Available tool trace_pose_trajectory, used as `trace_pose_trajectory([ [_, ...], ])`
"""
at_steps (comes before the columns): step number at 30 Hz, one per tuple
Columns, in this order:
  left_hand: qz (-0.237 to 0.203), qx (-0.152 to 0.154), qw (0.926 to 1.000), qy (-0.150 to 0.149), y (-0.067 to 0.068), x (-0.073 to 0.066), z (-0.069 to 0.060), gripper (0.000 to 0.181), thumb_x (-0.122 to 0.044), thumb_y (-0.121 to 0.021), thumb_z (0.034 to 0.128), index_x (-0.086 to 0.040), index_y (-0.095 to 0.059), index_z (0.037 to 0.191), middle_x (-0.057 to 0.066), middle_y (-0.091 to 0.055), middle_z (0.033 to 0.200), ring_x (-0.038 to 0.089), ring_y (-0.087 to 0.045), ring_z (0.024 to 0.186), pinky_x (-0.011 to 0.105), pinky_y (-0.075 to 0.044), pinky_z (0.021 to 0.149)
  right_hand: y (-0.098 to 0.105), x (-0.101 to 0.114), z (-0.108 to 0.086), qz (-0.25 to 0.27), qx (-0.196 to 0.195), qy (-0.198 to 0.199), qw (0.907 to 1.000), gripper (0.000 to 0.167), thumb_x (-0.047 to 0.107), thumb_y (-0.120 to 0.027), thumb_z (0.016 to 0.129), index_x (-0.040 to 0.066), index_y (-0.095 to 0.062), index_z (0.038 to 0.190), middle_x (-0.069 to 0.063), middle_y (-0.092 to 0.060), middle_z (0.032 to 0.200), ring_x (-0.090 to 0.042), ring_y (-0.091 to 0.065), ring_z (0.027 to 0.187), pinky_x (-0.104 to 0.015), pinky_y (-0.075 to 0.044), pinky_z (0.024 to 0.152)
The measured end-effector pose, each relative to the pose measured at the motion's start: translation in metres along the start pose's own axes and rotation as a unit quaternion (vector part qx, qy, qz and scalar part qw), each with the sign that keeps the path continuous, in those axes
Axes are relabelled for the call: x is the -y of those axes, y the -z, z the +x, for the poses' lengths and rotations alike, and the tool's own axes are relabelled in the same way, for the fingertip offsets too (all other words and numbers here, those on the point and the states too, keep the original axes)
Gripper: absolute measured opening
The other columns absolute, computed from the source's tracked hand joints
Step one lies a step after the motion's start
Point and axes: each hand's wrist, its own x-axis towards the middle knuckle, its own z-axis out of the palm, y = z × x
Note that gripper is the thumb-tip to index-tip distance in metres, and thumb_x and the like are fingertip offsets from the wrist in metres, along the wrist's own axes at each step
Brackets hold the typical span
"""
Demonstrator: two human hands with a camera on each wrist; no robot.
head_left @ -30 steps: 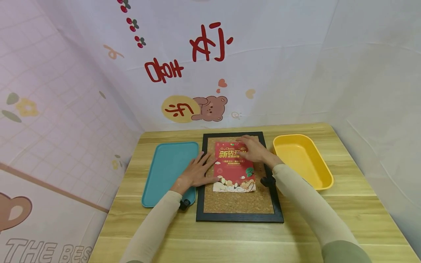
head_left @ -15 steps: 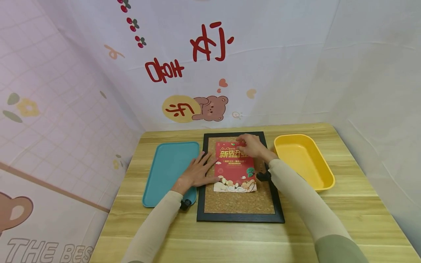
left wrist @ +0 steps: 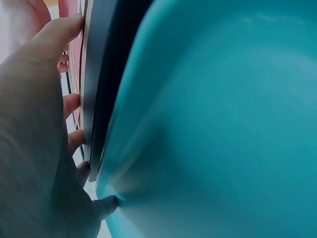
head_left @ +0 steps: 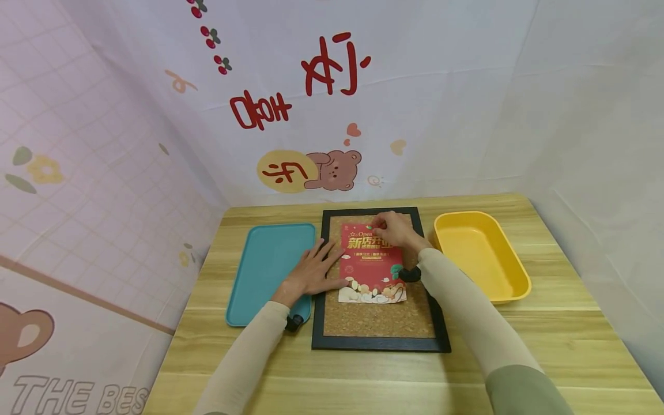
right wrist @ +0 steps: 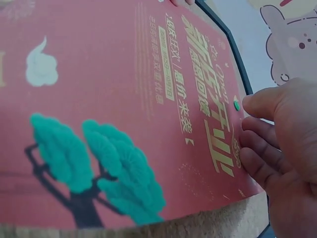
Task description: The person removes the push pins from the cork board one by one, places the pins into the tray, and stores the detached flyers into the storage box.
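Observation:
A red poster (head_left: 370,265) with gold lettering lies on a black-framed cork board (head_left: 381,320). My left hand (head_left: 308,274) rests spread across the board's left side, its thumb on the poster's left edge. In the left wrist view, the little finger touches the rim of the blue tray (left wrist: 233,129). Over the poster's upper right is my right hand (head_left: 395,229), its fingers loosely bent. The right wrist view shows a small green spot (right wrist: 237,105) right beside the thumb tip; whether it is a pin or print is unclear. No object shows between thumb and fingers.
To the board's right stands a yellow tray (head_left: 479,253), partly behind the right forearm. The wooden table (head_left: 373,380) runs up to a printed wall cloth (head_left: 441,132). A black device (head_left: 410,274) sits at the right wrist.
My right hand has drawn its fingers closer together and moved slightly left, its wrist swinging the same way. My left hand, the poster and the board have kept their places.

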Motion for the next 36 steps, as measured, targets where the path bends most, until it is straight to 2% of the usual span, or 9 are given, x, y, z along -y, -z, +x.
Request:
trace_pose_trajectory([
  [7,-0.001,-0.001,1.0,-0.004,-0.001,0.0,0.003,0.096,-0.075,-0.062,0.1049,-0.029,-0.028,0.182,0.009,-0.013,0.193,0.045,-0.007,0.18,0.076,-0.023,0.139,-0.001,0.0,0.0,0.027,-0.01,-0.024,0.9993,0.025,0.015,-0.07,0.112,0.0,-0.079,0.131,-0.018,-0.079,0.119,-0.031,-0.073,0.105,-0.05,-0.064,0.098],
  [12,-0.003,0.001,1.0,-0.001,0.0,-0.001,0.003,0.097,-0.076,-0.062,0.1046,-0.03,-0.026,0.182,0.008,-0.012,0.193,0.042,-0.004,0.18,0.076,-0.019,0.14,-0.003,0.0,0.001,0.034,-0.021,-0.04,0.9984,0.023,0.014,-0.069,0.113,0.0,-0.079,0.129,-0.019,-0.078,0.12,-0.032,-0.073,0.107,-0.053,-0.063,0.101],
  [22,-0.008,0.006,0.9999,-0.003,0.004,-0.001,0.003,0.095,-0.072,-0.063,0.1061,-0.03,-0.026,0.182,0.01,-0.012,0.193,0.044,-0.003,0.18,0.077,-0.018,0.14,-0.01,0.0,0.006,0.033,-0.034,-0.078,0.9959,0.022,0.018,-0.07,0.113,0.006,-0.08,0.129,-0.015,-0.075,0.119,-0.03,-0.066,0.106,-0.049,-0.061,0.1],
  [36,-0.01,0.007,0.9999,0.002,0.001,-0.001,-0.001,0.094,-0.072,-0.063,0.1069,-0.029,-0.027,0.182,0.011,-0.013,0.193,0.043,-0.003,0.18,0.075,-0.016,0.142,-0.015,0.003,0.008,0.052,-0.028,-0.093,0.9939,0.023,0.018,-0.071,0.113,0.009,-0.083,0.131,-0.016,-0.078,0.123,-0.031,-0.068,0.11,-0.049,-0.063,0.102],
])
